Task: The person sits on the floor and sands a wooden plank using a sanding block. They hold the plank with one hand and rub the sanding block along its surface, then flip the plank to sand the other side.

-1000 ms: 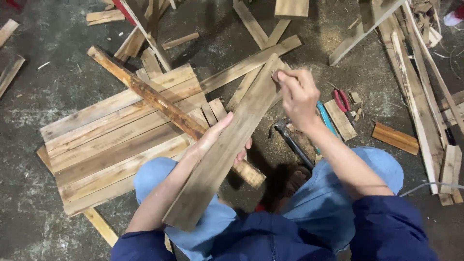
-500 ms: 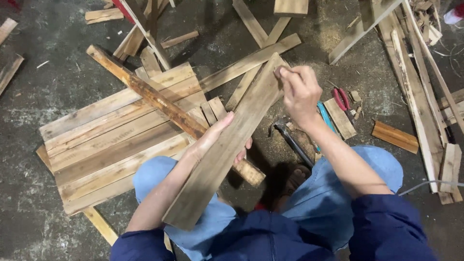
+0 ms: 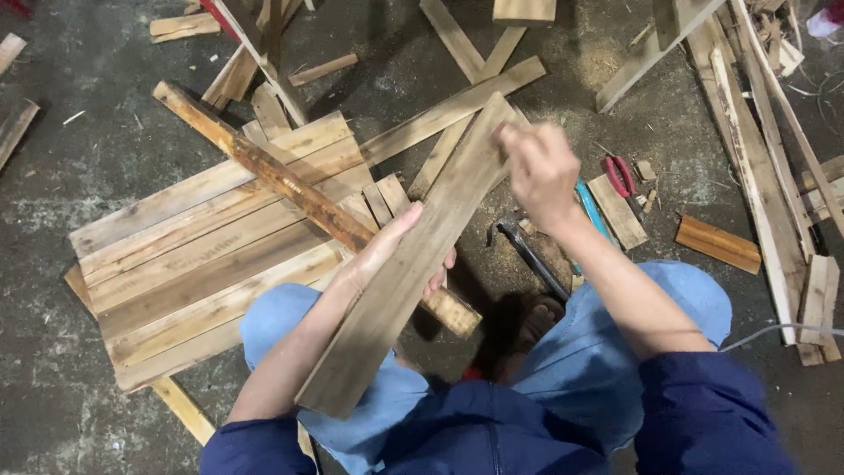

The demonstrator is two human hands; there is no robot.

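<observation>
holding a long wooden plank [image 3: 413, 264] slantwise over the lap, the left hand [image 3: 387, 251] wraps its grip around the plank's middle. the right hand [image 3: 538, 167], blurred, sits at the plank's far end, fingers curled; whether it pinches anything i cannot tell. a hammer [image 3: 527, 251] lies on the floor [image 3: 88, 387] just beside.

Scrap wood and hand tools on a dusty concrete floor [image 3: 79, 387].

A panel of joined slats [image 3: 202, 255] lies at left, with a dark, stained batten [image 3: 264, 167] slanting across it. Red-handled pliers [image 3: 621, 176] rest beside a short wood offcut [image 3: 617, 211]; a hammer [image 3: 527, 251] lies near them. An orange-brown moulding piece [image 3: 717, 244] sits apart, beside long pale strips [image 3: 756, 176].
</observation>
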